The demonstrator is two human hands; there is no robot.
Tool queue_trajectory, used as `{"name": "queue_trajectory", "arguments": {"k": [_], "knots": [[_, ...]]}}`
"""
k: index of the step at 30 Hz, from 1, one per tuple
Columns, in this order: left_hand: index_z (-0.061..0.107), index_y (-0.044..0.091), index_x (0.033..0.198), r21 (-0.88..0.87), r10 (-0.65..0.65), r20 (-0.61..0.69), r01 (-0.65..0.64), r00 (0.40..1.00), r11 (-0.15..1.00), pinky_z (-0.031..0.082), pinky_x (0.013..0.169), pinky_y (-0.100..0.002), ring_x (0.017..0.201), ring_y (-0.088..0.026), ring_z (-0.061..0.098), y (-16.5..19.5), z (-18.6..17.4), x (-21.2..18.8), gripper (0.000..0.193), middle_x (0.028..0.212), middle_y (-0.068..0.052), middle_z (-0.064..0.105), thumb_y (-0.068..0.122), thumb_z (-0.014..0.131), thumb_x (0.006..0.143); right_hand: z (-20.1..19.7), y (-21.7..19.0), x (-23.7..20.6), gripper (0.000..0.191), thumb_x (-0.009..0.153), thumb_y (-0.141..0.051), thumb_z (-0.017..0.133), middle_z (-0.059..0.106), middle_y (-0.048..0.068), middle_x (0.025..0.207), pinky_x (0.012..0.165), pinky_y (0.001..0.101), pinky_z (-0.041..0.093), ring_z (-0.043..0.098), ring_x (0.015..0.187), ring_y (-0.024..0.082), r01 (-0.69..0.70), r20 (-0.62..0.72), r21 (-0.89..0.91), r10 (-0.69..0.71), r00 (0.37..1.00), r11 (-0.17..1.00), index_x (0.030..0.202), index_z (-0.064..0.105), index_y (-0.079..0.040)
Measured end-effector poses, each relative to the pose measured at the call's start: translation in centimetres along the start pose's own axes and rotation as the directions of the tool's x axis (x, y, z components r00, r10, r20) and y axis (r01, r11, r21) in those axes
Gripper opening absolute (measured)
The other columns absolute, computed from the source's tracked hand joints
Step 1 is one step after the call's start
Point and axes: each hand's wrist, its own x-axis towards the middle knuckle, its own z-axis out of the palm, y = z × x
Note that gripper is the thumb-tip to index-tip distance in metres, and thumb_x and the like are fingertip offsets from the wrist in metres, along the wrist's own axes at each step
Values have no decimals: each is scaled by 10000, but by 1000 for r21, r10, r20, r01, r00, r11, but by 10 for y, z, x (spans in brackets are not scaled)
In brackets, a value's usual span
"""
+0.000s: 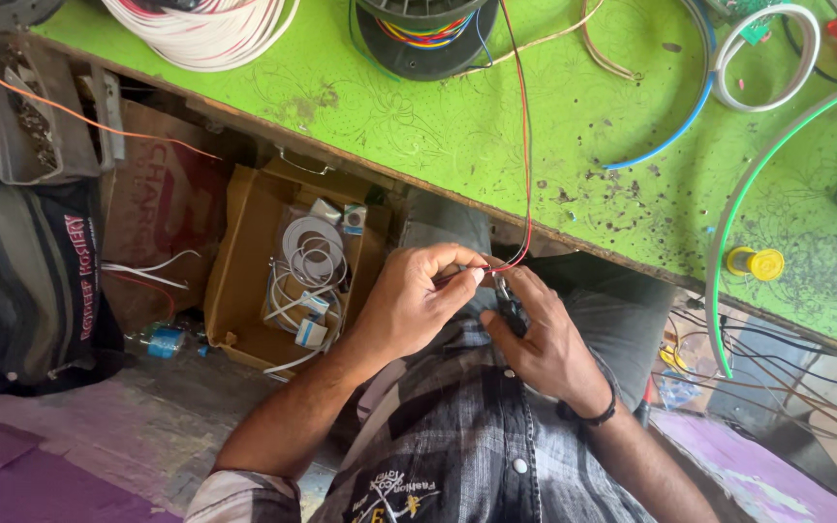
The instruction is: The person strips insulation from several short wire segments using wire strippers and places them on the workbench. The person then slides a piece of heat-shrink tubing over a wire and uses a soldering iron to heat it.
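Note:
My left hand [417,295] pinches the end of a thin red and black wire pair [527,145] that runs down from the green workbench [554,126] over its edge to my lap. My right hand [540,334] holds a small dark cutting tool [508,302] close against the wire end, just right of my left fingertips. Both hands meet in front of my checked shirt, below the bench edge. The wire's far end leads up toward a black spool [425,34] with coloured wire.
A coil of white wire [205,29] lies at the bench's far left. Blue and white cable loops [719,73], a green cable arc [738,203] and a yellow reel [756,261] lie to the right. An open cardboard box [244,281] with white cables and a black bag [31,281] stand on the floor.

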Motion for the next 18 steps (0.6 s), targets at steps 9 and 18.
{"name": "queue_trajectory", "arguments": {"k": [9,18], "knots": [[728,-8,994,19,15,3,-15,1000,1000,454,531,-252,611,-40,568,-2,3,2,162,710,-53,704,134,668,948,-3,0,2,211,894,-52,675,659,116,851,700,368,525,653,756,250,-181,82,57,176,981,982,1080,597,9],[727,-6,1013,-7,22,10,-22,1000,1000,476,552,-253,637,-35,587,-6,3,1,167,728,-48,716,136,668,949,-3,-5,4,238,885,-45,682,657,121,861,720,371,520,659,781,263,-121,56,6,121,991,993,1102,601,13]]}}
